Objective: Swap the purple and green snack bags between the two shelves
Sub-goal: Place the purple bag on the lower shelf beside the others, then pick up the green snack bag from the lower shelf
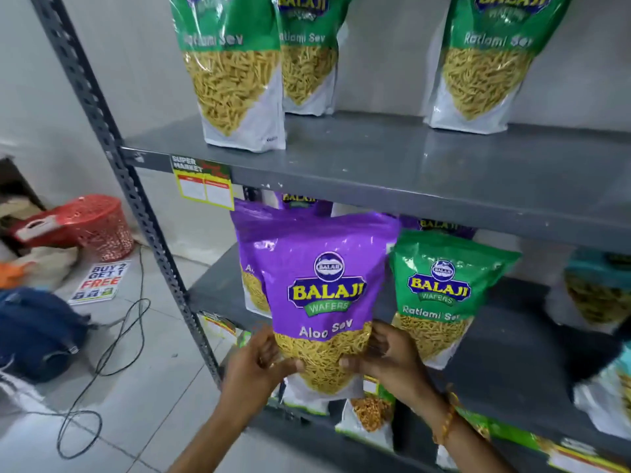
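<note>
Both our hands, left point(259, 361) and right point(382, 356), close their grip on the purple Aloo Sev bag point(321, 295), lifting toward the upper shelf point(409, 165) at twelve o'clock for swapping.

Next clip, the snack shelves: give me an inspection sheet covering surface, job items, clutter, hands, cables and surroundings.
Surface: grey metal upper shelf with bare space between bags; grey lower shelf below.
Job's things: three green Ratlami Sev bags on the upper shelf, e.g.; purple Aloo Sev bag held in front of the lower shelf; a second purple bag behind it; one green Ratlami Sev bag on the lower shelf.
Clutter: red plastic basket, promo sign, blue backpack on the floor.
Hands: left hand and right hand both grip the held purple bag's lower part.
Cables: black cable looped on the tile floor.
Surroundings: pale wall.
</note>
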Demonstrator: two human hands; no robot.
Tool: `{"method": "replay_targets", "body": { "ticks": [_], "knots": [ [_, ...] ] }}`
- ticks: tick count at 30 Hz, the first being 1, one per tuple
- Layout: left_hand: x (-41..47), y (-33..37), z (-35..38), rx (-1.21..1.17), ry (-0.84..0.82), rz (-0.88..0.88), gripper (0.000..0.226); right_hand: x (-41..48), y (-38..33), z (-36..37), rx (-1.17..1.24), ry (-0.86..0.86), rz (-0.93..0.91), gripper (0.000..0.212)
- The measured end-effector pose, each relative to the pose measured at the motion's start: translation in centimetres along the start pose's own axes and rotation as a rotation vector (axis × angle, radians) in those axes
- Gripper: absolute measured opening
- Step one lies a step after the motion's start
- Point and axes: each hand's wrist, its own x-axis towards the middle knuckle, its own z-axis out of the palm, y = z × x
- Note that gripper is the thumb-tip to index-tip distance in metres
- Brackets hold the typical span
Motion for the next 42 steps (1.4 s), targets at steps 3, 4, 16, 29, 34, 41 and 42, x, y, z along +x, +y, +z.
{"method": "replay_targets", "body": {
  "ticks": [3,4,16,29,34,41,42],
  "knots": [
    [3.1,-3.1,1.4,0.032,0.007,-0.060,0.044,3.0,2.7,-0.2,-0.058,0.059,0.066,0.044],
    [4.2,-3.8,1.8,0.044,0.004,-0.061,0.046,3.9,3.4,-0.2,-0.074,0.075,0.075,0.043],
    [10.2,-8.5,4.0,0.085,0.033,-0.059,0.056,10.1,8.2,-0.4,-0.033,0.200,0.114,0.055],
    [3.7,-6.4,9.3,0.351,0.131,0.434,0.047,0.0,7.1,-6.2,-0.117,0.430,0.002,0.016],
    [6.6,-5.5,14.8,0.269,-0.195,0.200,0.054,-1.1,8.7,-13.1,-0.092,0.856,-0.042,0.022],
    [11.4,-5.6,19.7,0.223,-0.470,-0.009,0.051,1.8,12.7,-15.9,-0.033,0.452,0.176,0.054],
    [11.6,-5.9,20.0,0.206,-0.479,-0.031,0.046,1.7,13.1,-16.0,-0.008,0.452,0.183,0.055]
  ]
}}
